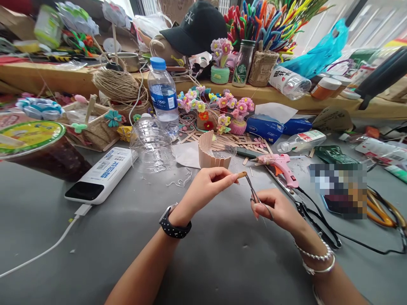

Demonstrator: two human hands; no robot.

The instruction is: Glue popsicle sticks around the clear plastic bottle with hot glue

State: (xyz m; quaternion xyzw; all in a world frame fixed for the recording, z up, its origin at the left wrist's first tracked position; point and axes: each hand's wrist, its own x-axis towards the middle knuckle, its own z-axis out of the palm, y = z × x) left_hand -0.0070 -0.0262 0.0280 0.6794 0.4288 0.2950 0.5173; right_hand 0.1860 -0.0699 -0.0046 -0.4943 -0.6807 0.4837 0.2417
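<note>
While the left hand [211, 184] pinches a short wooden stick [242, 174] between its fingers, I see the right hand [276, 209] with its fingers closed around the handles of the scissors [252, 190], whose blade tips are at the stick's end, above the grey table [219, 271]. From my view, a cup of upright wooden slats [214, 159] stands just beyond the left hand, and a pink glue gun [282, 165] lies beyond the right.

Watch strap [176, 231] blk w/ wht dots; stick [242, 174] prob. tan.
</note>
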